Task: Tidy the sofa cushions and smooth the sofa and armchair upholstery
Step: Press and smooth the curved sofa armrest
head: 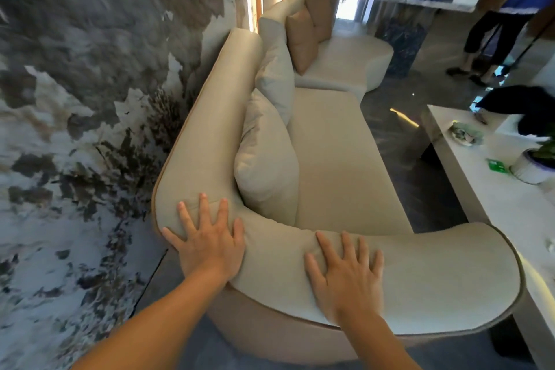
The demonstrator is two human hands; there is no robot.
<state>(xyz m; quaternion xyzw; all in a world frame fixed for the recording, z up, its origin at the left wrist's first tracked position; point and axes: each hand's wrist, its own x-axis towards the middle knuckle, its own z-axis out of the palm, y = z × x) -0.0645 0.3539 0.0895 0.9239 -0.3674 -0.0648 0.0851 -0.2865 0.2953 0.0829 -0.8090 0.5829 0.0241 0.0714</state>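
**A:** Where are the hands?

**B:** Both are flat on the sofa (324, 141). The left hand (207, 237) lies on the round corner where the back meets the arm. The right hand (345, 273) lies on the padded arm, nearer to us.

**A:** Are they holding anything?

**B:** No. The fingers of each hand are spread wide apart, palms down on the cloth. Nothing is pinched or gripped. There is a small fold in the cloth by the right hand's first finger.

**A:** What does the sofa look like?

**B:** It is cream and long, with a thin tan edge along the outside. It runs away from us beside a wall (75, 99) with grey and white patches.

**A:** And the cushions?

**B:** A big cream cushion (265, 165) leans on the back, just past the left hand. Another cream cushion (276, 75) leans behind it, and the two touch. Farther off, two tan cushions (301, 39) stand on the far part of the sofa, one behind the other.

**A:** Is the seat bare?

**B:** Yes, the seat beside the cushions looks flat and smooth.

**A:** What else is there?

**B:** A white table (486, 204) stands to the right, near the sofa. On it sit a white plant pot (527, 167), a small green card (497, 165) and a little dish (465, 135). Far back on the right stands a person (495, 30) in dark trousers on the shiny floor.
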